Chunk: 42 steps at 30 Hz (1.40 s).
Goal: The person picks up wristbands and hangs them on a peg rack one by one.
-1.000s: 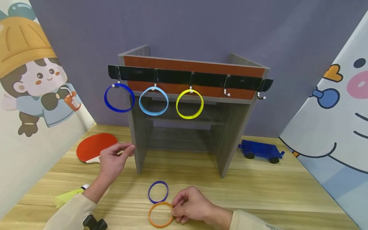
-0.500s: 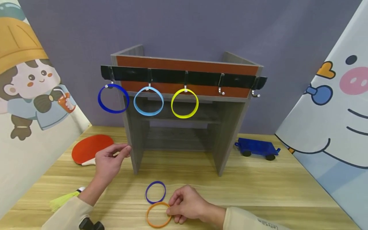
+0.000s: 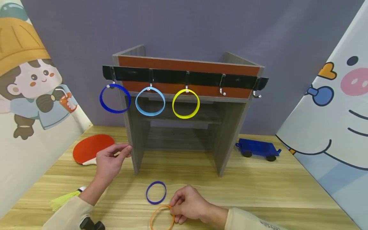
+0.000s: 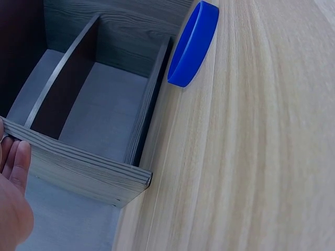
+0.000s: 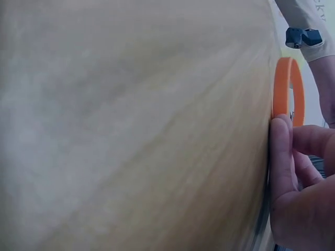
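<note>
Between thumb and fingers my right hand [image 3: 189,204] pinches an orange wristband [image 5: 282,86], tilted up in the head view, its lower part cut off by the frame. Just behind it a dark blue wristband [image 3: 148,197] lies on the wooden table. My left hand [image 3: 110,161] grips the front edge of the left side panel of a grey wooden shelf unit [image 3: 231,140]; in the left wrist view its fingers [image 4: 21,164] lie against that panel. From hooks on the unit's black rail [image 3: 169,76] hang a blue wristband [image 3: 115,111], a light blue one [image 3: 150,113] and a yellow one [image 3: 186,117].
Two hooks at the rail's right, one a bare silver hook [image 3: 222,92], carry no band. A red table tennis bat [image 3: 92,147] and a yellow shuttlecock [image 3: 66,198] lie on the left. On the right stands a blue toy wagon [image 3: 258,148]. Printed panels flank the table.
My right hand has tilted the orange wristband and drawn it away from the dark blue one, so the two no longer overlap. The left hand stays at the panel; the head view shifts slightly.
</note>
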{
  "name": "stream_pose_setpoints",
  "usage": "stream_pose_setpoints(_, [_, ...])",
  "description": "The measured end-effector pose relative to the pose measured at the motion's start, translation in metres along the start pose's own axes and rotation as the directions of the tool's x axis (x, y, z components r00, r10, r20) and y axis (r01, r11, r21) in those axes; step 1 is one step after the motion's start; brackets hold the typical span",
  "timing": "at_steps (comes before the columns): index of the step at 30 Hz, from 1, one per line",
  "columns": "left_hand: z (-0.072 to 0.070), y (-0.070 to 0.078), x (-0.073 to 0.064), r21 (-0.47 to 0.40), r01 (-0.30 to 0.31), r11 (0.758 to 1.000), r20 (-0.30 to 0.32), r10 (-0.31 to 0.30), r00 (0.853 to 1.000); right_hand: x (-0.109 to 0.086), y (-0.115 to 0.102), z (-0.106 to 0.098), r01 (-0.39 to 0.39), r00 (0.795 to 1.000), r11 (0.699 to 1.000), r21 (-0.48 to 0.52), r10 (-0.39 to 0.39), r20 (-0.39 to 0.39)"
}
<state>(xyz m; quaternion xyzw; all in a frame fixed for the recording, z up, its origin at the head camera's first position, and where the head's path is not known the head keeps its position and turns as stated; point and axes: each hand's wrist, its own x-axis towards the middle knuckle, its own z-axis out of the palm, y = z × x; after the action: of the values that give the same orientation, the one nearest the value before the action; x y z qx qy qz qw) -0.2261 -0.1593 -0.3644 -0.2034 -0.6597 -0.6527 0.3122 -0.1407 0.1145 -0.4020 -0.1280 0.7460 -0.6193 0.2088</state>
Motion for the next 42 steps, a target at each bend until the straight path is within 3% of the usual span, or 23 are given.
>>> stream_pose_setpoints(9, [0.005, 0.023, 0.001, 0.037, -0.02, 0.999, 0.009, 0.019, 1.0, -0.003, 0.001, -0.004, 0.02, 1.0, 1.0, 0.019, -0.02, 0.004])
stream_pose_setpoints(17, [0.006, 0.022, 0.001, 0.047, -0.013, 0.999, 0.003, 0.013, 1.0, -0.008, 0.004, -0.018, 0.002, 1.0, 0.999, 0.048, -0.003, 0.02])
stream_pose_setpoints(24, [0.006, 0.022, 0.001, 0.039, -0.025, 0.999, 0.0, 0.025, 1.0, -0.014, -0.002, -0.033, 0.032, 0.999, 0.993, 0.115, -0.034, 0.014])
stream_pose_setpoints(34, [0.005, 0.02, 0.003, 0.005, -0.064, 0.998, 0.029, 0.064, 0.998, -0.024, -0.024, -0.054, 0.047, 0.999, 0.98, 0.194, -0.048, 0.001])
stream_pose_setpoints(38, [0.005, 0.019, 0.002, -0.008, -0.066, 0.998, 0.025, 0.066, 0.997, -0.026, -0.037, -0.062, 0.09, 0.995, 0.976, 0.197, -0.081, -0.049])
stream_pose_setpoints(42, [0.005, 0.018, 0.002, -0.002, -0.068, 0.998, 0.02, 0.068, 0.997, -0.029, -0.05, -0.069, 0.187, 0.981, 0.958, 0.217, -0.169, -0.097])
